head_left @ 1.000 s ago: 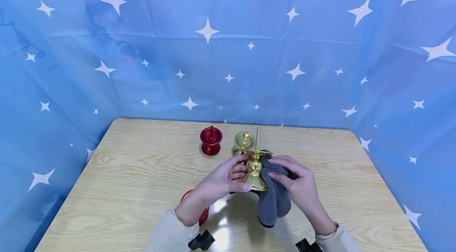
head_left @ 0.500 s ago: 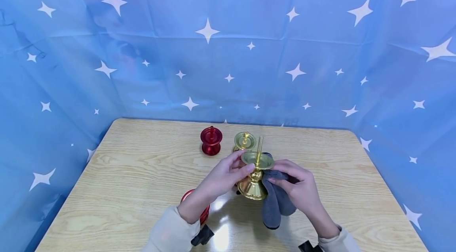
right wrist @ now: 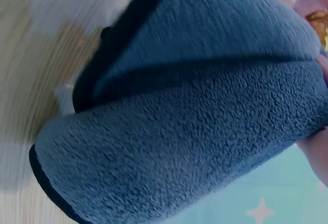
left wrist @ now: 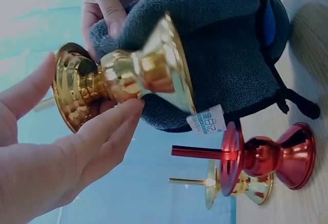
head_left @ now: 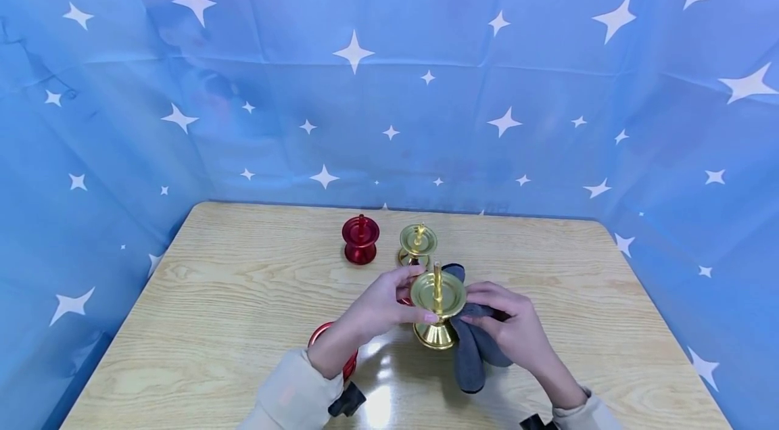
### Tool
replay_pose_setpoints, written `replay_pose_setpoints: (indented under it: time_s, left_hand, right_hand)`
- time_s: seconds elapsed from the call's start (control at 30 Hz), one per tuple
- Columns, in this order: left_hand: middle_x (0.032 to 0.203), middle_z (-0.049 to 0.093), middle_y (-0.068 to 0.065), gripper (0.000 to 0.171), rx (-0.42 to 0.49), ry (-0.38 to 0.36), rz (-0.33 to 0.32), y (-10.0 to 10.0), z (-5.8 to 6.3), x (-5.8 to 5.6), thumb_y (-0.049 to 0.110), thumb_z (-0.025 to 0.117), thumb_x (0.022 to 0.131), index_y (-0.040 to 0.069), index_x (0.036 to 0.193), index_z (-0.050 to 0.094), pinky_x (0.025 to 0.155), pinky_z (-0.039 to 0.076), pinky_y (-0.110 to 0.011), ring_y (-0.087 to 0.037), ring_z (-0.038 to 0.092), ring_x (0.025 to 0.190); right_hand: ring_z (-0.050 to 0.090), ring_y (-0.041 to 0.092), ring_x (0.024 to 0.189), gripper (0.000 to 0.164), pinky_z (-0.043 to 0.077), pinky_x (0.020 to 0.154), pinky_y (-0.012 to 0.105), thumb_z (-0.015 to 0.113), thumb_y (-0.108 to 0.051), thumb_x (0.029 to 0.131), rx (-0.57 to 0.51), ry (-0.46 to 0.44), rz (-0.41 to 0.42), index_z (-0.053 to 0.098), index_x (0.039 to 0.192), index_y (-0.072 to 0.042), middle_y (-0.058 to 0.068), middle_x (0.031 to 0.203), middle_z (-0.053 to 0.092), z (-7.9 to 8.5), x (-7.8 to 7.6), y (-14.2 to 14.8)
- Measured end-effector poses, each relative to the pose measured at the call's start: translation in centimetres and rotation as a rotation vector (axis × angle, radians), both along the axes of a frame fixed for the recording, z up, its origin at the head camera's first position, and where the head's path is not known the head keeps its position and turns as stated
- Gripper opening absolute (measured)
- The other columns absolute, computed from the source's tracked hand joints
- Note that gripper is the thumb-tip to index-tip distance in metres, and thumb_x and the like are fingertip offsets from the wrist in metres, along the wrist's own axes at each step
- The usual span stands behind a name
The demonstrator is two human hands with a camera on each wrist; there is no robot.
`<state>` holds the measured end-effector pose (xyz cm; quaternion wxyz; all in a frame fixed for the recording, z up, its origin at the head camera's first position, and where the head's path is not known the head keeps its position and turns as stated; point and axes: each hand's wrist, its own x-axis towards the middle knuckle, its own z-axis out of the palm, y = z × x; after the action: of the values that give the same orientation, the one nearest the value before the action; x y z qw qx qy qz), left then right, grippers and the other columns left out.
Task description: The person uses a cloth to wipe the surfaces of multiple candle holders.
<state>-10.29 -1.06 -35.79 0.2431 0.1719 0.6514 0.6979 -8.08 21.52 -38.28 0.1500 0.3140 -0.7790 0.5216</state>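
A gold candlestick (head_left: 439,295) is held over the table by my left hand (head_left: 389,303), thumb and fingers at its dish. It tilts so that the dish and its upright tube face the head camera. In the left wrist view the candlestick's knobbed stem and flared base (left wrist: 164,62) lie against a grey cloth (left wrist: 205,39) with a white tag (left wrist: 207,121). My right hand (head_left: 508,322) pinches that cloth at the candlestick's right side; its folds hang down. The cloth (right wrist: 169,126) fills most of the right wrist view, hiding much of the right hand's work.
Toward the back of the wooden table (head_left: 243,268) stand a red candlestick (head_left: 360,241) and a second gold one (head_left: 418,241). Another red piece (head_left: 349,366) sits partly hidden by my left forearm. A blue star-printed curtain (head_left: 389,99) hangs behind the table.
The gold candlestick has come down toward me and tipped, its dish turning from edge-on to facing the head camera. My left thumb moved from base to dish; the cloth shifted slightly along with it.
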Motion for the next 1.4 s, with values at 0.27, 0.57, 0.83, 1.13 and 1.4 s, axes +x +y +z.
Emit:
replay_pose_setpoints:
  time_s: [0.27, 0.57, 0.83, 1.13, 1.4]
  left_hand:
    - [0.106, 0.058, -0.01, 0.063, -0.062, 0.009, -0.011, 0.1, -1.8, 0.9, -0.016, 0.071, 0.067, -0.006, 0.123, 0.045, 0.083, 0.048, -0.03, -0.02, 0.056, 0.098]
    - [0.106, 0.056, -0.006, 0.068, -0.219, 0.027, -0.021, 0.4, -4.3, 2.2, -0.015, 0.073, 0.06, 0.0, 0.121, 0.047, 0.09, 0.045, -0.036, -0.028, 0.052, 0.108]
    - [0.102, 0.058, -0.006, 0.071, -0.447, 0.147, -0.027, 0.3, -5.7, 2.9, -0.006, 0.08, 0.055, 0.005, 0.119, 0.05, 0.092, 0.039, -0.045, -0.028, 0.053, 0.101]
    - [0.1, 0.057, -0.005, 0.071, -0.499, 0.154, -0.045, 0.1, -6.8, 3.2, -0.007, 0.081, 0.054, 0.009, 0.115, 0.05, 0.087, 0.041, -0.041, -0.026, 0.053, 0.097]
    - [0.104, 0.057, -0.009, 0.075, -0.449, 0.17, -0.039, -0.2, -7.4, 3.3, -0.01, 0.078, 0.052, 0.007, 0.119, 0.048, 0.09, 0.04, -0.043, -0.029, 0.053, 0.099]
  right_hand:
    - [0.06, 0.007, 0.09, 0.034, 0.053, 0.068, 0.024, 0.065, 0.024, 0.066, 0.01, -0.111, -0.145, 0.068, 0.095, 0.005, 0.014, 0.095, 0.063, -0.5, -0.5, 3.0]
    - [0.061, 0.008, 0.087, 0.031, 0.054, 0.067, 0.03, 0.061, 0.023, 0.07, -0.031, -0.267, -0.226, 0.067, 0.097, 0.007, 0.017, 0.098, 0.061, -1.1, -0.8, 4.8]
    - [0.062, 0.01, 0.087, 0.03, 0.054, 0.068, 0.031, 0.059, 0.023, 0.072, -0.056, -0.302, -0.21, 0.066, 0.098, 0.008, 0.017, 0.1, 0.061, -1.4, -0.6, 4.8]
    - [0.061, 0.007, 0.086, 0.029, 0.054, 0.066, 0.029, 0.063, 0.019, 0.072, -0.001, -0.282, -0.239, 0.067, 0.097, 0.005, 0.013, 0.099, 0.062, -1.6, -0.6, 4.8]
    - [0.06, 0.005, 0.088, 0.031, 0.053, 0.066, 0.025, 0.065, 0.018, 0.071, 0.051, -0.238, -0.26, 0.068, 0.097, 0.001, 0.008, 0.098, 0.064, -1.8, -0.7, 4.8]
